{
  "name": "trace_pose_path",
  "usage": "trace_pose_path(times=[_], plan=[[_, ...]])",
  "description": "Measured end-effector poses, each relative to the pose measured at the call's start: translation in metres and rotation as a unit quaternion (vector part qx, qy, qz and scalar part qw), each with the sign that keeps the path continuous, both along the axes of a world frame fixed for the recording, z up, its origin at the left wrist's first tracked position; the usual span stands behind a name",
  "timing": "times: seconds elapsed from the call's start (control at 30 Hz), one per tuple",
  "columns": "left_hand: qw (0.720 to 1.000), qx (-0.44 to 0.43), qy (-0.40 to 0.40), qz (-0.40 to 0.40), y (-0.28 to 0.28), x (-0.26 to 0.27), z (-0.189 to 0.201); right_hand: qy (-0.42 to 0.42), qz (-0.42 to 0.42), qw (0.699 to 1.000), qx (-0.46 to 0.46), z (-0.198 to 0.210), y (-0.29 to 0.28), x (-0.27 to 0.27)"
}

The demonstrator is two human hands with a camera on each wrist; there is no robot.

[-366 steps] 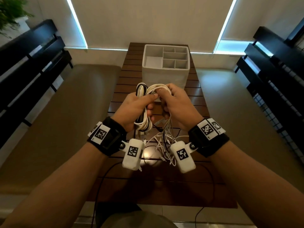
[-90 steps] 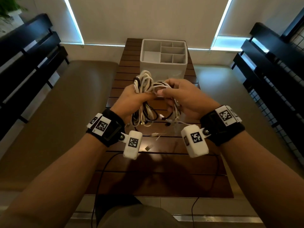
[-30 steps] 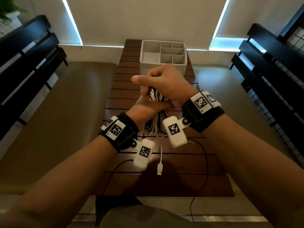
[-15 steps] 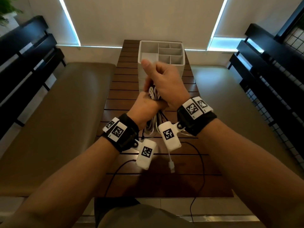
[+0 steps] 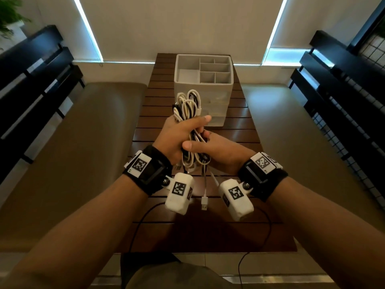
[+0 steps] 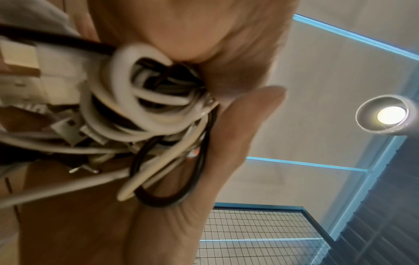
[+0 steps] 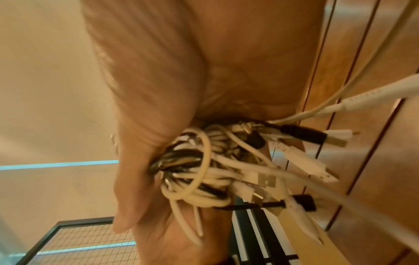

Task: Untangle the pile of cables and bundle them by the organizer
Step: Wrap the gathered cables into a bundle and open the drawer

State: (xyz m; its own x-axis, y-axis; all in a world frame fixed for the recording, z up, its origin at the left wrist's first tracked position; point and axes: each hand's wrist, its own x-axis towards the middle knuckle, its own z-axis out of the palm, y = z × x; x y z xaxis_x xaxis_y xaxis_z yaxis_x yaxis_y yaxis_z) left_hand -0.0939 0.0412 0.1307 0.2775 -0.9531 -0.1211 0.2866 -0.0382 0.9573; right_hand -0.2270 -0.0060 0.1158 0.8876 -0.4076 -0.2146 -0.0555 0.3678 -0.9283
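A bundle of white and black cables (image 5: 187,105) stands upright above the slatted wooden table (image 5: 239,130). My left hand (image 5: 179,134) grips its middle, thumb across the front. My right hand (image 5: 216,151) grips the lower part from the right. Loops (image 6: 145,111) fill the left wrist view beside my palm. In the right wrist view the coils (image 7: 199,172) sit in my fist with several plugs (image 7: 317,172) sticking out. A white USB plug (image 5: 204,203) dangles below my hands. The white organizer (image 5: 203,88) with divided compartments stands just behind the bundle.
Padded benches (image 5: 87,142) run along both sides of the table. Black slatted racks (image 5: 343,84) stand at far left and right. Thin black wires (image 5: 143,222) trail from my wrist cameras over the table's near end.
My right hand has come down from on top of the bundle and now holds its lower part from the right. The cable loops show above my left hand again.
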Motion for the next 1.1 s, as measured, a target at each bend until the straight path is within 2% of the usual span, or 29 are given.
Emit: trace_pose_path(times=[0.23, 0.4, 0.53, 0.63, 0.93, 1.0, 1.1], plan=[[0.998, 0.010, 0.064, 0.023, 0.001, -0.005, -0.001, 0.003, 0.007, 0.997, 0.071, -0.006, 0.009, 0.000], [0.997, 0.008, 0.066, -0.038, 0.003, 0.000, -0.002, 0.090, 0.017, 0.996, 0.011, -0.011, 0.013, -0.003], [0.996, 0.049, 0.044, -0.054, -0.001, 0.003, -0.004, 0.147, -0.022, 0.984, -0.098, -0.008, 0.022, 0.002], [0.994, 0.077, 0.055, -0.046, -0.006, 0.004, -0.002, 0.171, -0.063, 0.975, -0.130, -0.007, 0.025, 0.007], [0.997, 0.069, 0.033, -0.016, -0.019, 0.002, 0.006, 0.138, -0.150, 0.964, -0.172, -0.016, 0.025, 0.018], [0.998, 0.057, 0.022, -0.019, -0.021, 0.002, 0.007, 0.134, -0.148, 0.964, -0.173, -0.016, 0.023, 0.017], [0.999, 0.041, 0.029, -0.007, -0.022, 0.002, 0.009, 0.090, -0.102, 0.979, -0.152, -0.007, 0.013, 0.010]])
